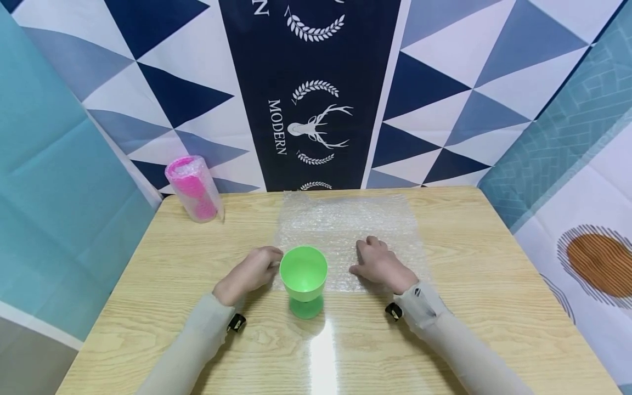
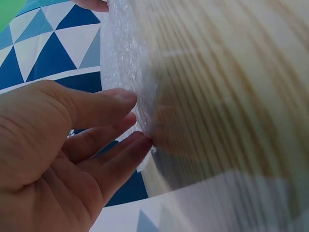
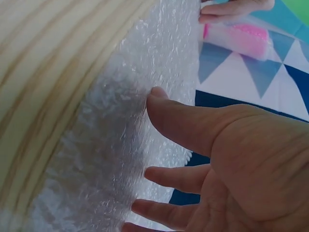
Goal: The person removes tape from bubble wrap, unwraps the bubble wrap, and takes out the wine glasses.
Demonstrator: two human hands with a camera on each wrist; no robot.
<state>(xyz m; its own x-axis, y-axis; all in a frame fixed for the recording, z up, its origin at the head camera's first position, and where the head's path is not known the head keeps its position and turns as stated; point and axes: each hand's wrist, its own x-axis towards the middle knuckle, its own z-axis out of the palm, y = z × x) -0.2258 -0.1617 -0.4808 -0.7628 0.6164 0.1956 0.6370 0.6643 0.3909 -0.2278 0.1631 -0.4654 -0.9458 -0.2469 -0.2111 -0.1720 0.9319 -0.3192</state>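
A clear sheet of bubble wrap (image 1: 316, 219) lies spread on the table. A green plastic goblet (image 1: 303, 274) stands upright at its near edge, between the hands. My left hand (image 1: 254, 271) is at the sheet's left edge. In the left wrist view, its fingertips (image 2: 142, 141) touch the wrap, with thumb and fingers apart and nothing visibly pinched. My right hand (image 1: 380, 263) rests on the right part of the sheet. The right wrist view shows its thumb and fingers (image 3: 166, 179) spread, their tips against the bubble wrap (image 3: 116, 125).
A pink roll in clear wrap (image 1: 195, 189) stands at the table's back left corner. The wooden table (image 1: 494, 307) meets a patterned cloth wall (image 1: 306, 99) at the back. More cloth hangs at both sides.
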